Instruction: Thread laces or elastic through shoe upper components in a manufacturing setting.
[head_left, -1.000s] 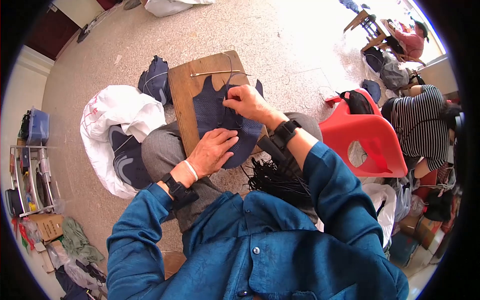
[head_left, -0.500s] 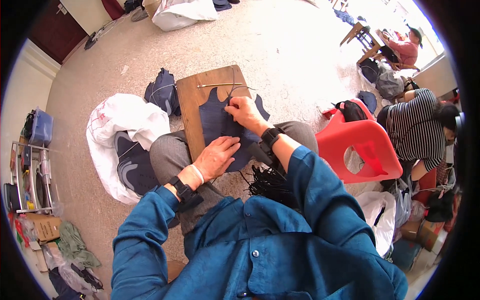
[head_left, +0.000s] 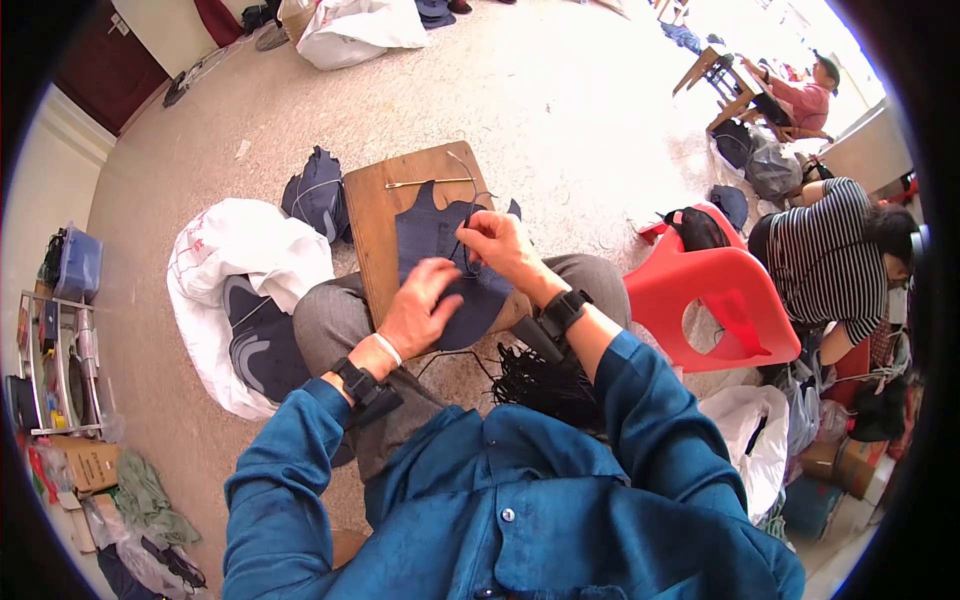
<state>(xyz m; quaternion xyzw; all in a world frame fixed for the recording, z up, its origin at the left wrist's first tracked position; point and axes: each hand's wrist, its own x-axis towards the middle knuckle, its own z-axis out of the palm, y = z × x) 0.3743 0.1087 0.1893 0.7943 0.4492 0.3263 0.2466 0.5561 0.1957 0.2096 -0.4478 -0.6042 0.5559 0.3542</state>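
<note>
A dark blue cut piece of sheet material (head_left: 425,228) lies on the wooden board (head_left: 372,240) between my knees. Over the piece, my right hand (head_left: 505,248) pinches a thin dark cord (head_left: 471,165), which loops away across the board's far end. My left hand (head_left: 418,308) hovers beside the near left part of the piece with fingers apart and slightly blurred, holding nothing I can see. Beyond the piece rests a slim metal tool, like a large needle (head_left: 428,183). Black cords (head_left: 540,385) hang in a bunch near my right knee.
At the left, a white sack (head_left: 205,265) holds dark blue pieces with grey curves (head_left: 270,345); a tied bundle (head_left: 318,195) stands behind it. A red plastic stool (head_left: 715,285) is at the right, near a person in a striped top (head_left: 825,240). Another person (head_left: 808,100) sits farther back.
My left hand has lifted off the piece and its fingers have spread. My right hand has come slightly nearer, still pinching. The whole view has shifted a little.
</note>
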